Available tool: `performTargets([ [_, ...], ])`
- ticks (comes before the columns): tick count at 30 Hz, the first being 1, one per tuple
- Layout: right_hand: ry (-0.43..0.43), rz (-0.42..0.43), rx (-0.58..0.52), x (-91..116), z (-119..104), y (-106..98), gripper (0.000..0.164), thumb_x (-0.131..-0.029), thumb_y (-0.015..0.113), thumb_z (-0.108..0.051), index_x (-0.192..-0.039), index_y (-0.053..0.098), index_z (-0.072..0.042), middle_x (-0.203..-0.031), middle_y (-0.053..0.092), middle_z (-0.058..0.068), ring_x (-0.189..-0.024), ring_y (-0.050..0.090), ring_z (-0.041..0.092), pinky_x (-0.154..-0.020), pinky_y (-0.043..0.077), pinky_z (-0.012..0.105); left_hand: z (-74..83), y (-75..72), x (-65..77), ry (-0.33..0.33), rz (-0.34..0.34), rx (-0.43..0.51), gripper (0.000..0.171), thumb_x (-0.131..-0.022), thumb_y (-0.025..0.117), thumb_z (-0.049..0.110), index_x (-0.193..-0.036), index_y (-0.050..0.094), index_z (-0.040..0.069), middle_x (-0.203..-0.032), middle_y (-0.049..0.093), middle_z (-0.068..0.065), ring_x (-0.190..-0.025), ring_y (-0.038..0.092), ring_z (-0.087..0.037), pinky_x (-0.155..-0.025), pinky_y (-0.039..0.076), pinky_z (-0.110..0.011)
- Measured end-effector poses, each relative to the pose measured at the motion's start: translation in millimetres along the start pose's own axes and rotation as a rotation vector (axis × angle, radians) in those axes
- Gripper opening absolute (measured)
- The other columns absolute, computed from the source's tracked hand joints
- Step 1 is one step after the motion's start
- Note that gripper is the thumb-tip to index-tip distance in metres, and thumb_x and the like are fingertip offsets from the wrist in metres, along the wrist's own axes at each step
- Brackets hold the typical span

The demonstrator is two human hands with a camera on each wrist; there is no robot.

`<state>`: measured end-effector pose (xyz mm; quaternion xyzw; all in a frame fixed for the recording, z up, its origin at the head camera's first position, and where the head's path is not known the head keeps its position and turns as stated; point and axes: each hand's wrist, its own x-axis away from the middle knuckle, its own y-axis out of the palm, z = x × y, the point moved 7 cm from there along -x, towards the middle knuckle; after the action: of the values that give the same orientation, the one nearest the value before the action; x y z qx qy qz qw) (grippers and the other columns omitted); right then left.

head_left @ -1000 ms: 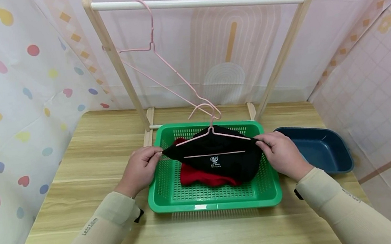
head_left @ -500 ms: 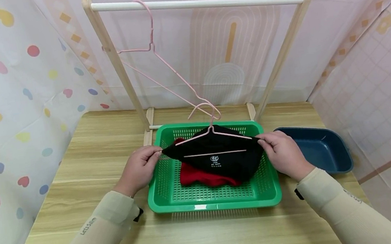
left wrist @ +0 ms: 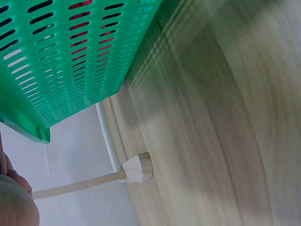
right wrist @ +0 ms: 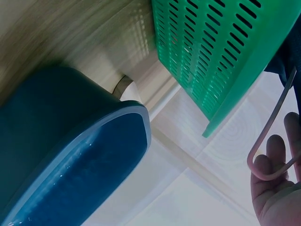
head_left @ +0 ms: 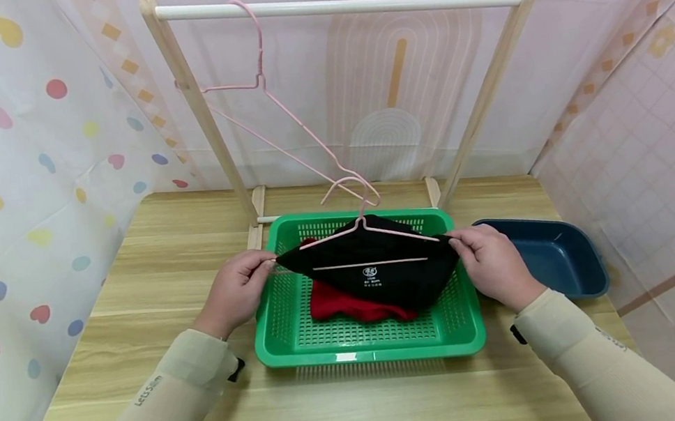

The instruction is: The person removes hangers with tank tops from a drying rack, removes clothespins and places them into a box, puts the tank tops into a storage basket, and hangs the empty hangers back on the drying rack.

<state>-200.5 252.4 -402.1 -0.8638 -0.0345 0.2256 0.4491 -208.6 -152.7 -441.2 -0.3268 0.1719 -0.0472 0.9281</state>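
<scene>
In the head view a black garment with a small white print is stretched over a pink clothes hanger, above a green basket. The left hand pinches the garment's left corner by the hanger's end. At the opposite corner, the right hand pinches the cloth between thumb and fingers. The right wrist view shows the bent pink hanger end against that hand's fingers. Red cloth lies in the basket, partly under the garment. Only part of the left hand enters the left wrist view.
Behind the basket stands a wooden rack with a white rail. A second pink hanger hangs from its left part and reaches down near the held hanger's hook. A dark blue basin stands right of the basket on the wooden table.
The hands have moved slightly apart, drawing the garment a little wider. The held hanger has shifted slightly left. Both hands keep their hold.
</scene>
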Motion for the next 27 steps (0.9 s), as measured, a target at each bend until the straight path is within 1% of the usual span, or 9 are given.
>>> performTargets([
  [5,0.019,0.003,-0.002,0,2,-1,0.020,-0.105,0.063,-0.007,-0.117,0.078,-0.002,-0.108,0.078,0.017,-0.104,0.068,0.034,-0.088,0.056,0.053,0.4,-3.4,0.0,-0.016,-0.002,0.010,0.021,-0.108,0.058,0.014,-0.113,0.076,0.003,-0.117,0.075,-0.014,-0.112,0.066,-0.031,-0.098,0.053,-0.053],
  [7,0.021,0.002,-0.004,0,3,-1,0.020,-0.105,0.063,-0.007,-0.116,0.078,-0.002,-0.108,0.078,0.018,-0.104,0.068,0.034,-0.089,0.056,0.054,0.9,-4.6,0.2,-0.015,-0.001,0.007,0.022,-0.108,0.058,0.014,-0.114,0.076,0.004,-0.117,0.075,-0.014,-0.113,0.066,-0.031,-0.098,0.053,-0.053],
  [9,0.023,0.003,-0.007,-1,3,-2,0.020,-0.105,0.063,-0.007,-0.116,0.078,-0.002,-0.108,0.078,0.018,-0.105,0.068,0.035,-0.090,0.056,0.055,0.6,-5.5,0.4,-0.011,0.002,0.001,0.022,-0.109,0.058,0.014,-0.114,0.077,0.004,-0.116,0.075,-0.014,-0.111,0.066,-0.029,-0.096,0.053,-0.050],
  [14,0.033,0.006,-0.008,0,4,-3,0.020,-0.105,0.062,-0.006,-0.116,0.078,-0.001,-0.109,0.077,0.018,-0.104,0.067,0.035,-0.089,0.056,0.055,-1.3,-8.4,1.5,-0.001,0.022,-0.008,0.022,-0.109,0.057,0.015,-0.112,0.078,0.006,-0.111,0.076,-0.010,-0.102,0.064,-0.018,-0.089,0.053,-0.034],
  [17,0.040,0.007,-0.006,0,5,-4,0.020,-0.105,0.062,-0.006,-0.117,0.078,-0.002,-0.109,0.077,0.018,-0.105,0.067,0.035,-0.089,0.056,0.055,-2.1,-10.2,2.4,0.000,0.030,-0.001,0.022,-0.109,0.057,0.015,-0.111,0.078,0.007,-0.111,0.076,-0.009,-0.100,0.062,-0.012,-0.087,0.052,-0.027],
  [27,0.038,0.022,0.004,1,6,-6,0.020,-0.105,0.061,-0.005,-0.115,0.077,-0.001,-0.109,0.077,0.020,-0.105,0.068,0.037,-0.090,0.056,0.057,-4.1,-14.6,4.7,0.023,0.054,-0.006,0.020,-0.108,0.059,0.014,-0.111,0.078,0.008,-0.111,0.076,-0.008,-0.101,0.060,-0.002,-0.087,0.049,-0.021],
])
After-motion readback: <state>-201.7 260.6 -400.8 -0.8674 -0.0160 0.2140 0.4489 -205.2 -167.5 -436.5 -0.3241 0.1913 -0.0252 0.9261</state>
